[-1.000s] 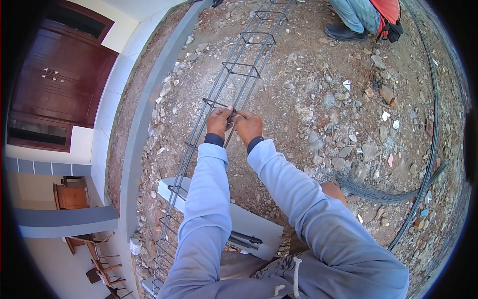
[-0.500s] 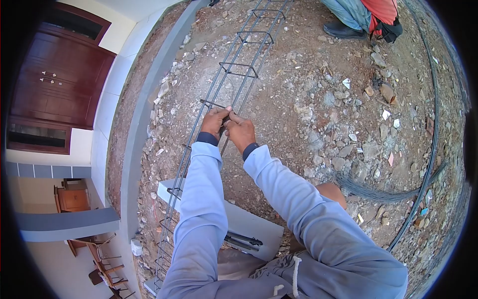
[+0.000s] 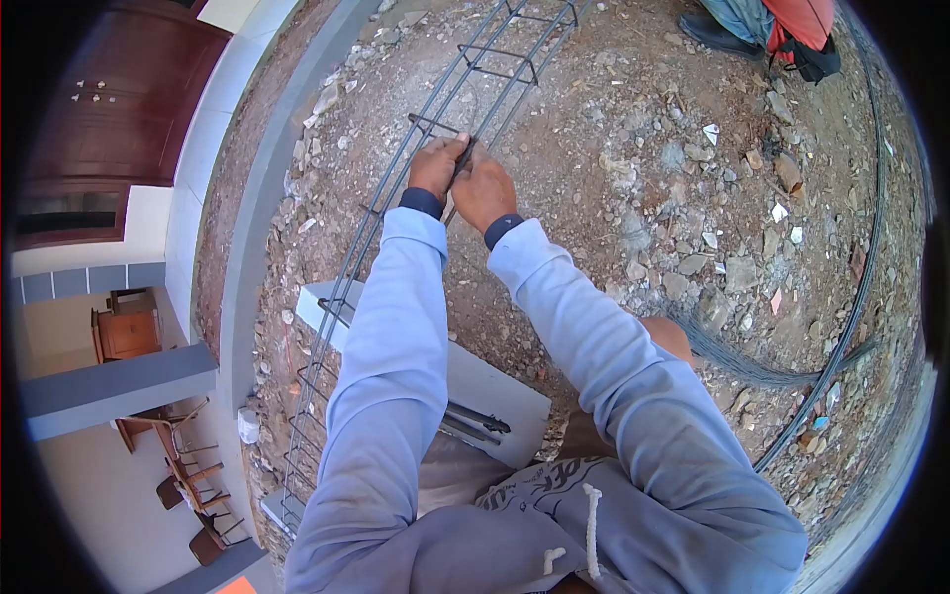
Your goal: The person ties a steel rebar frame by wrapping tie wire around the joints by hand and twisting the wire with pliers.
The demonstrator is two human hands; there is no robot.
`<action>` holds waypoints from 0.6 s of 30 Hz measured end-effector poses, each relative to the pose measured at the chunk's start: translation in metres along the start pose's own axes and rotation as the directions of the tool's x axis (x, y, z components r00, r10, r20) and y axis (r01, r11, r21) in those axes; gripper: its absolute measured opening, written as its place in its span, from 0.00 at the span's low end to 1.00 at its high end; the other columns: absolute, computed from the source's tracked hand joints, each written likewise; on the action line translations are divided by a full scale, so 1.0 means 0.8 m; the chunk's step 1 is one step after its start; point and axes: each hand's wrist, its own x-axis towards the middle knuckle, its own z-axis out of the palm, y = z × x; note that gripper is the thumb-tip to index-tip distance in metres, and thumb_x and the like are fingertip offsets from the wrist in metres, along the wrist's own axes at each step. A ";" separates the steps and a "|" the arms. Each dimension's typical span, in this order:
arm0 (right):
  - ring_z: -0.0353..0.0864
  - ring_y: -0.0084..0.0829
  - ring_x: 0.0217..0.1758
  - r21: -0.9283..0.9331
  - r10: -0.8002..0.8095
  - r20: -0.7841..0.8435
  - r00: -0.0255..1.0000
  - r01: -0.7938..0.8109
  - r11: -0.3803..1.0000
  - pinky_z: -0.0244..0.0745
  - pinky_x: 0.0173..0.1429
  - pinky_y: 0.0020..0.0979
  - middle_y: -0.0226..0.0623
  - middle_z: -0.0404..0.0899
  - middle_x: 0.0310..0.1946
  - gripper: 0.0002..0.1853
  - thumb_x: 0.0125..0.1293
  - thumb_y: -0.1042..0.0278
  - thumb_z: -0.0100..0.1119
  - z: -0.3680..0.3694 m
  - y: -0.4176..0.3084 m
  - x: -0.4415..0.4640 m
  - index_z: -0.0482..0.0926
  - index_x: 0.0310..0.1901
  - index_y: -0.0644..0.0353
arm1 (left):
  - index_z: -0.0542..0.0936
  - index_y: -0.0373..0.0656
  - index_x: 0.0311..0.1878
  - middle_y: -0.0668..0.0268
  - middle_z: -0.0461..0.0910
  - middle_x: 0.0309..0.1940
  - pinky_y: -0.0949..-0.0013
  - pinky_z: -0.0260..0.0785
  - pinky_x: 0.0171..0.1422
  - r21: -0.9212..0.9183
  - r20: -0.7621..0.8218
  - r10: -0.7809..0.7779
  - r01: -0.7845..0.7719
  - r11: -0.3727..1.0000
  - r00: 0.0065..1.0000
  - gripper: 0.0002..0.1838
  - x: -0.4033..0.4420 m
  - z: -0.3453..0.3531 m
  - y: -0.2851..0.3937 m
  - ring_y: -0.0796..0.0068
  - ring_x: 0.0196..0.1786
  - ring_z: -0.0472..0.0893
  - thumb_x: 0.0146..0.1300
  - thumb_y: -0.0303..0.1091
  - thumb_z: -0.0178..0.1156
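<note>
A long rebar cage (image 3: pixel 368 226) of thin steel bars with square stirrups runs from the lower left to the top. My left hand (image 3: pixel 433 168) is closed at the cage, thumb and fingers pinched beside a dark stirrup (image 3: pixel 435 125). Right against it, my right hand (image 3: pixel 485 190) is curled shut over the cage's right-hand bar. Something dark shows between the two hands, too covered to name. Below my hands the cage passes over a pale block (image 3: pixel 520 401). On that block lies a dark metal tool with two long arms (image 3: pixel 477 423).
Rubble and broken stones (image 3: pixel 693 262) cover the ground. A coil of thin wire (image 3: pixel 742 366) and long dark rods (image 3: pixel 876 218) lie at right. A co-worker's boot (image 3: pixel 720 35) is at the top right. A low grey kerb (image 3: pixel 265 208) borders the porch at left.
My view has shifted, so the cage, block and porch appear displaced. Both hands appear higher in the picture but remain together at the same stirrup, still closed.
</note>
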 end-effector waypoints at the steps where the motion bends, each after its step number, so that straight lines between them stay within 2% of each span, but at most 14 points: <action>1: 0.78 0.56 0.48 -0.030 -0.020 0.012 1.000 0.020 0.999 0.73 0.52 0.47 0.60 0.78 0.42 0.20 0.57 0.69 0.50 0.001 0.007 -0.004 0.74 0.50 0.69 | 0.79 0.35 0.39 0.62 0.82 0.32 0.74 0.70 0.38 0.026 -0.010 0.013 -0.013 1.000 1.000 0.12 -0.013 0.005 0.008 0.76 0.33 0.78 0.62 0.35 0.63; 3: 0.79 0.55 0.45 -0.003 -0.030 0.040 0.999 0.030 1.000 0.73 0.51 0.47 0.60 0.78 0.41 0.18 0.57 0.69 0.51 -0.026 -0.015 -0.033 0.74 0.47 0.69 | 0.81 0.36 0.45 0.63 0.82 0.33 0.72 0.70 0.40 0.154 -0.010 0.052 -0.050 0.987 0.999 0.13 -0.033 0.004 0.012 0.76 0.33 0.78 0.61 0.35 0.63; 5: 0.79 0.55 0.44 -0.186 -0.097 0.218 0.971 0.138 0.973 0.74 0.49 0.47 0.59 0.78 0.41 0.18 0.57 0.68 0.52 -0.021 -0.011 -0.071 0.73 0.48 0.68 | 0.77 0.40 0.55 0.63 0.82 0.45 0.66 0.70 0.51 0.380 0.119 0.095 -0.133 0.915 0.988 0.20 -0.043 -0.017 0.013 0.73 0.46 0.79 0.63 0.39 0.60; 6: 0.80 0.55 0.43 -0.264 -0.127 0.294 0.947 0.208 0.942 0.75 0.48 0.47 0.59 0.78 0.40 0.18 0.57 0.68 0.52 -0.016 -0.013 -0.092 0.73 0.48 0.68 | 0.77 0.40 0.55 0.63 0.82 0.45 0.65 0.69 0.53 0.411 0.095 0.071 -0.104 0.906 0.993 0.21 -0.053 -0.026 0.018 0.72 0.47 0.79 0.63 0.41 0.60; 8: 0.80 0.55 0.41 -0.278 -0.184 0.556 0.810 0.391 0.878 0.76 0.44 0.48 0.57 0.78 0.40 0.22 0.58 0.65 0.54 -0.014 -0.019 -0.160 0.71 0.52 0.67 | 0.78 0.39 0.55 0.63 0.82 0.45 0.63 0.67 0.56 0.468 0.068 0.041 -0.068 0.881 0.997 0.23 -0.066 -0.045 0.033 0.70 0.48 0.79 0.62 0.44 0.60; 9: 0.81 0.53 0.39 -0.226 -0.213 0.663 0.718 0.463 0.857 0.77 0.42 0.46 0.54 0.78 0.38 0.26 0.57 0.61 0.58 -0.024 -0.028 -0.197 0.68 0.56 0.65 | 0.79 0.38 0.50 0.63 0.82 0.41 0.65 0.68 0.52 0.408 0.018 0.078 -0.079 0.910 0.997 0.20 -0.073 -0.057 0.038 0.72 0.44 0.79 0.60 0.43 0.62; 10: 0.81 0.48 0.41 -0.146 -0.277 0.740 0.613 0.549 0.823 0.78 0.39 0.43 0.52 0.76 0.42 0.28 0.56 0.57 0.61 -0.031 -0.030 -0.233 0.68 0.54 0.66 | 0.81 0.36 0.45 0.64 0.82 0.36 0.67 0.68 0.48 0.346 -0.026 0.113 -0.097 0.933 0.993 0.18 -0.080 -0.067 0.042 0.74 0.40 0.79 0.59 0.42 0.63; 11: 0.78 0.46 0.45 -0.155 -0.254 0.830 0.496 0.644 0.749 0.79 0.39 0.42 0.50 0.73 0.47 0.39 0.56 0.54 0.63 -0.036 -0.029 -0.268 0.61 0.65 0.66 | 0.83 0.35 0.41 0.64 0.81 0.32 0.70 0.68 0.43 0.283 -0.062 0.146 -0.123 0.951 0.987 0.17 -0.086 -0.072 0.046 0.75 0.35 0.78 0.57 0.41 0.65; 13: 0.77 0.46 0.48 -0.154 -0.213 0.918 0.334 0.796 0.585 0.79 0.38 0.41 0.50 0.71 0.50 0.41 0.58 0.57 0.60 -0.044 -0.013 -0.327 0.55 0.69 0.64 | 0.82 0.34 0.40 0.64 0.81 0.30 0.70 0.68 0.44 0.303 -0.096 0.177 -0.141 0.943 0.980 0.17 -0.091 -0.082 0.044 0.73 0.36 0.78 0.58 0.41 0.63; 14: 0.77 0.47 0.47 -0.185 -0.215 0.917 0.337 0.835 0.518 0.79 0.38 0.42 0.51 0.71 0.49 0.40 0.58 0.58 0.59 -0.040 0.007 -0.352 0.54 0.69 0.64 | 0.83 0.34 0.41 0.63 0.81 0.30 0.70 0.68 0.43 0.327 -0.077 0.146 -0.114 0.938 0.986 0.17 -0.094 -0.084 0.040 0.73 0.36 0.78 0.59 0.41 0.62; 15: 0.78 0.48 0.45 -0.217 -0.213 0.917 0.337 0.870 0.442 0.79 0.38 0.44 0.52 0.71 0.49 0.40 0.58 0.59 0.58 -0.035 0.026 -0.365 0.53 0.70 0.64 | 0.83 0.35 0.42 0.64 0.80 0.29 0.70 0.68 0.41 0.255 -0.112 0.170 -0.137 0.957 0.979 0.17 -0.099 -0.075 0.033 0.74 0.34 0.77 0.59 0.41 0.61; 16: 0.78 0.48 0.44 -0.207 -0.183 0.921 0.344 0.829 0.519 0.78 0.38 0.44 0.53 0.72 0.49 0.40 0.58 0.61 0.57 -0.030 0.029 -0.365 0.53 0.70 0.64 | 0.83 0.36 0.44 0.65 0.80 0.28 0.70 0.67 0.39 0.275 -0.094 0.163 -0.132 0.952 0.982 0.17 -0.102 -0.072 0.028 0.75 0.32 0.76 0.59 0.40 0.61; 18: 0.79 0.49 0.41 -0.171 -0.123 0.935 0.334 0.726 0.666 0.78 0.38 0.45 0.56 0.72 0.48 0.39 0.57 0.63 0.56 -0.027 0.037 -0.365 0.54 0.69 0.64 | 0.82 0.35 0.44 0.66 0.79 0.27 0.70 0.67 0.37 0.224 -0.081 0.262 -0.238 0.945 0.962 0.17 -0.102 -0.065 0.010 0.76 0.31 0.75 0.59 0.40 0.61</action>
